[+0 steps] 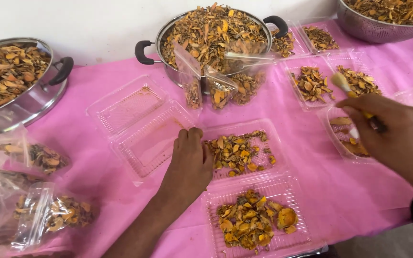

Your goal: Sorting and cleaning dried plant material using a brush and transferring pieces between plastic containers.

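My left hand (190, 162) rests palm down on the pink table cover, fingers closed and touching the left edge of a clear plastic tray (274, 138) holding dried yellow-orange slices (237, 152). My right hand (388, 129) is closed around a small brush (342, 83) with a pale bristle tip, held over another clear tray (334, 143) with a few slices. A third tray (290, 236) filled with slices lies nearest me.
A steel pot (166, 38) and two steel bowls (29, 102) (364, 26) are heaped with dried slices. Empty clear trays (135, 119) lie left of my left hand. Filled plastic bags (216, 91) lean on the pot; more bags (48, 215) lie at left. Further filled trays (311, 83) sit at right.
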